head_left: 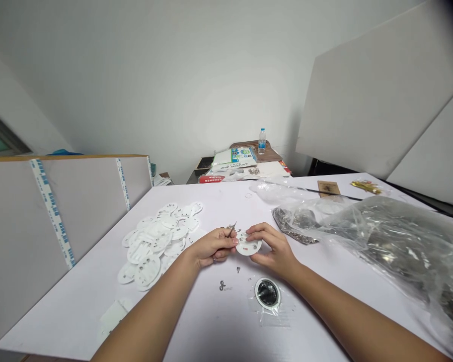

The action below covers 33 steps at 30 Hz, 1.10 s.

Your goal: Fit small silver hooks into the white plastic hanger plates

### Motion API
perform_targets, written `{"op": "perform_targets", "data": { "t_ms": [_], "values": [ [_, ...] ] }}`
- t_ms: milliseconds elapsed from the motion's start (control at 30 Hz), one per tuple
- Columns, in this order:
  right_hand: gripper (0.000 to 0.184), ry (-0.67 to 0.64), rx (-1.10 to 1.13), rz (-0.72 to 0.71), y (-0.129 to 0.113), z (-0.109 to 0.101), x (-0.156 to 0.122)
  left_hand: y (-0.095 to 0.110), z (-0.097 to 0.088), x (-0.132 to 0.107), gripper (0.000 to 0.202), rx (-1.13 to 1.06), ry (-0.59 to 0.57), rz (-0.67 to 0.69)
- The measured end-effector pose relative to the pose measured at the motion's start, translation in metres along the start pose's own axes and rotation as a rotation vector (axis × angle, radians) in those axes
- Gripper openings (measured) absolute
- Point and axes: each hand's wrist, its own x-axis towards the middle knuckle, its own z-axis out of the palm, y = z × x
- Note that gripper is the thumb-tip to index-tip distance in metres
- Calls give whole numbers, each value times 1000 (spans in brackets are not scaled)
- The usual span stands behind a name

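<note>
Between both hands is a white round disc (244,247) with small metal pieces and a reddish mark on its face. My left hand (216,246) is closed on the disc's left edge, and a thin pointed metal tool (232,230) sticks up from its fingers. With thumb and fingers, my right hand (272,249) grips the disc's right side. Small metal parts (222,286) lie on the table in front, another small metal piece (238,270) nearer the hands. Left of my left hand spreads a heap of similar white discs (162,236).
A round black item with a white rim (268,293) lies on clear plastic near my right forearm. Large plastic bags of metal parts (385,236) cover the table's right side. A low partition (90,201) borders the left. At the back stands a water bottle (261,142).
</note>
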Motion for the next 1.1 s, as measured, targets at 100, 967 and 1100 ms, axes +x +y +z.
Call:
{"op": "perform_targets", "data": {
  "t_ms": [100,967,1100],
  "values": [
    [29,9,11,-4,-1,0,-1,-4,1,2,29,-36,-14,17],
    [43,16,4,-21,-1,-2,2,0,7,0,28,-11,2,70],
    [44,-2,13,-33,0,-2,1,-4,2,4,27,27,19,49]
  ]
}}
